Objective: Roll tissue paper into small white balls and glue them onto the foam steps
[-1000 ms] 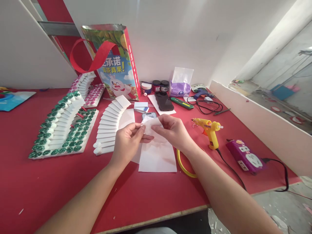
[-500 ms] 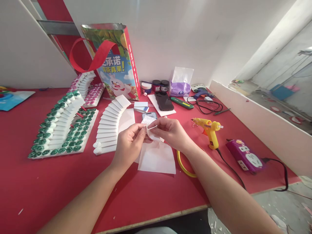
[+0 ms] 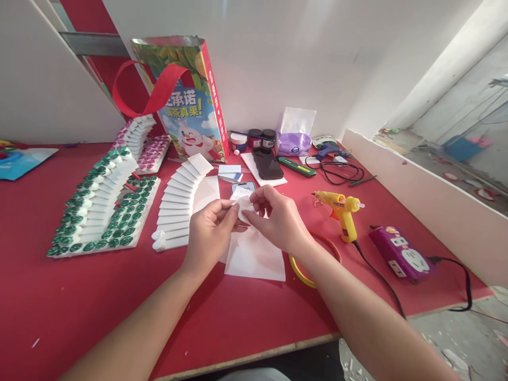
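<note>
A small piece of white tissue paper [image 3: 244, 208] is held up between my hands at the middle of the view. My left hand [image 3: 211, 228] pinches its left edge between thumb and fingers. Curled round the right side of the piece, my right hand [image 3: 281, 218] has its thumb and fingertips on it. Below lies a flat white tissue sheet [image 3: 256, 260] on the red table [image 3: 222, 323]. Just left stands a curved white stepped model [image 3: 178, 203], with two white rosettes [image 3: 159, 241] at its lower end. A phone with a lit screen [image 3: 243, 187] lies behind my fingers, partly covered.
Left are a stepped model with green rosettes [image 3: 91, 203] and a pink one [image 3: 154, 154]. Behind stand a printed bag [image 3: 190, 100], paint jars [image 3: 254, 138] and a tissue pack [image 3: 293, 144]. Right lie yellow rings [image 3: 304, 275], a yellow glue gun [image 3: 343, 211] and a purple power strip [image 3: 400, 254].
My right hand's fingers have spread and curled more round the tissue piece, which now shows rounder and more opened out. My left hand keeps its pinch almost in place.
</note>
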Action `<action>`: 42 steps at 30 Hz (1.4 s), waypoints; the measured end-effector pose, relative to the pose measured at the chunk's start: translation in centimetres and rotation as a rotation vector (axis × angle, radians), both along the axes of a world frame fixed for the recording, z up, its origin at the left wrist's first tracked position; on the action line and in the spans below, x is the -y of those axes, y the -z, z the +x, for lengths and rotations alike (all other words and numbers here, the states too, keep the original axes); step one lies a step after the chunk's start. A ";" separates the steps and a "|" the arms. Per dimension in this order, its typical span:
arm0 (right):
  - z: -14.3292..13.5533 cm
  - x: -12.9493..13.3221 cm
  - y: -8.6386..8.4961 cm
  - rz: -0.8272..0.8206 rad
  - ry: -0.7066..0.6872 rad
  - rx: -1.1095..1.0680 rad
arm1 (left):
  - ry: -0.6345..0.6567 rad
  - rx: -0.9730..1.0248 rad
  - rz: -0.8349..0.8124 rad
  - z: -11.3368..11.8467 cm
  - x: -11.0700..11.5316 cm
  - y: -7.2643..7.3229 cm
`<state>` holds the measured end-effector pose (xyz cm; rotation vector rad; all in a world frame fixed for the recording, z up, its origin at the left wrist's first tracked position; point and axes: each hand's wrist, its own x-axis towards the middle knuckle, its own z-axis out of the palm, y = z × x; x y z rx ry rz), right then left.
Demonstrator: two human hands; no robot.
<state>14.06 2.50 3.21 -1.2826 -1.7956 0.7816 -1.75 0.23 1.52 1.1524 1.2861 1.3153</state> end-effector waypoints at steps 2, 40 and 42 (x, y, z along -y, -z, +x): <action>-0.4 0.4 0.1 0.117 0.015 0.051 | -0.021 0.000 -0.008 0.2 0.1 -0.2; 2.2 -0.9 -1.6 -0.543 -0.593 -0.158 | -0.057 0.486 0.099 -3.1 -2.2 -1.8; 2.8 -1.0 -2.1 -0.521 -0.601 -0.112 | -0.098 0.516 0.082 -3.2 -2.5 -1.4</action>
